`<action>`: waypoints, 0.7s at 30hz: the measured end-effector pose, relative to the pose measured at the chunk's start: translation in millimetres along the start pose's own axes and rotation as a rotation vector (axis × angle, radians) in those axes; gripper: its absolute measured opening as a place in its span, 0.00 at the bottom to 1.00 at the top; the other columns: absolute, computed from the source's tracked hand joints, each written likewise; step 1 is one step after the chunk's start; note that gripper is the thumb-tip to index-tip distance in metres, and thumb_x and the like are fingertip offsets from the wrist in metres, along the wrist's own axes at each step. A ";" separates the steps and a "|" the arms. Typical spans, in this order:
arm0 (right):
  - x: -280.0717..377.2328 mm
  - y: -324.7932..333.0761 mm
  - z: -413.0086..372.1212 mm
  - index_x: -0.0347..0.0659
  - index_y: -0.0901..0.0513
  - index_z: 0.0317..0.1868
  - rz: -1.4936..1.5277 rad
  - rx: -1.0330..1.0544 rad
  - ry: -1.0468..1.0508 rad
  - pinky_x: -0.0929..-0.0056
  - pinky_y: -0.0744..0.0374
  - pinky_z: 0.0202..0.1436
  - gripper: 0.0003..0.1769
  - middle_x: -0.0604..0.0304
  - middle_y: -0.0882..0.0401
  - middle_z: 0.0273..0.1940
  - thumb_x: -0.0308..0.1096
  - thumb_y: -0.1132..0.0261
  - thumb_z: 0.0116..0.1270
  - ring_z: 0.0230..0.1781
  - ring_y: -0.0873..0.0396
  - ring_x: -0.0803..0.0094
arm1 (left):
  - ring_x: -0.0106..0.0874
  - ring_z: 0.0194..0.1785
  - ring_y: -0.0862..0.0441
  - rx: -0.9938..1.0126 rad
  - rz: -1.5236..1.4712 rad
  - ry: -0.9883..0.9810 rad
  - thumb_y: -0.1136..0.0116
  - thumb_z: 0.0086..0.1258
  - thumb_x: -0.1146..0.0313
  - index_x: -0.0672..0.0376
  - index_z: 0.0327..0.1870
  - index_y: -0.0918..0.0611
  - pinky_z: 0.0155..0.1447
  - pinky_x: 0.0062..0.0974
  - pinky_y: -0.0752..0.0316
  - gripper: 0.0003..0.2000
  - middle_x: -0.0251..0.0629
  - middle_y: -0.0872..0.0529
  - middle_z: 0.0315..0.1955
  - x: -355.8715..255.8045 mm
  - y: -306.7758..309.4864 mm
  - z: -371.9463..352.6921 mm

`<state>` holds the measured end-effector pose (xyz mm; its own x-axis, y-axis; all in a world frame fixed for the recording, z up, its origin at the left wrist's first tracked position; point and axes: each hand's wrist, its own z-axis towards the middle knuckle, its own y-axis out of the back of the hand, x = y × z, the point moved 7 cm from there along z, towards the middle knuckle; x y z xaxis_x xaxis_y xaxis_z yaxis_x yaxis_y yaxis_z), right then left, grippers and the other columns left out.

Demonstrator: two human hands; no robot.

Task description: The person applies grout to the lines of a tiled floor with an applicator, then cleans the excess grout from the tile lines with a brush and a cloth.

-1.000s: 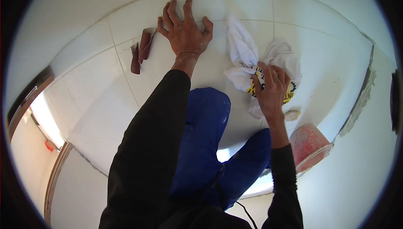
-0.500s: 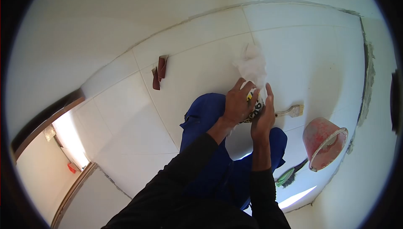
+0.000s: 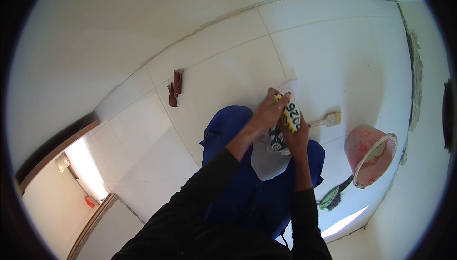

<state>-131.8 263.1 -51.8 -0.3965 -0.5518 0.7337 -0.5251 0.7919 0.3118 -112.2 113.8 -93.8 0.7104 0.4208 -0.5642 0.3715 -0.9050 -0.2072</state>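
Between my knees, a bunched cloth (image 3: 292, 115) printed in black, white and yellow, with large digits on it, is gripped in both hands. My left hand (image 3: 270, 111) has its fingers closed on the cloth's upper left side. My right hand (image 3: 297, 138) wraps round its lower right side. A darker patterned part of the bundle hangs below, and a pale end pokes out beyond my fingers. Just right of my right hand, a flat paintbrush (image 3: 328, 119) lies on the tiles, its handle end hidden behind that hand.
A stained pink bucket (image 3: 356, 148) leans at the right, its opening towards the wall. Below it lies a green scrubbing brush (image 3: 330, 199) with dark bristles. Folded brown sandpaper (image 3: 175, 88) rests on the white tiled floor (image 3: 223, 69) at the left. A doorway opens at lower left.
The cloth has turned and bunched up in my hands: its printed side now shows, and the white part that stretched out ahead has drawn in. The view has shifted slightly.
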 end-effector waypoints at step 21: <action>88.5 -100.8 72.7 0.51 0.17 0.70 -0.314 -0.209 0.700 0.44 0.27 0.73 0.36 0.50 0.24 0.73 0.28 0.23 0.59 0.72 0.25 0.44 | 0.53 0.65 0.21 -1.172 0.991 -0.296 0.29 0.69 0.62 0.57 0.70 0.22 0.68 0.51 0.23 0.29 0.51 0.19 0.60 2.5 320.4 -49.1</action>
<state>-168.7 115.3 -62.1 0.3488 -0.5197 0.7799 -0.3545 0.6971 0.6231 38.0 -172.1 -122.4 0.8585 -0.4454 -0.2540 0.1852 -0.1926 0.9636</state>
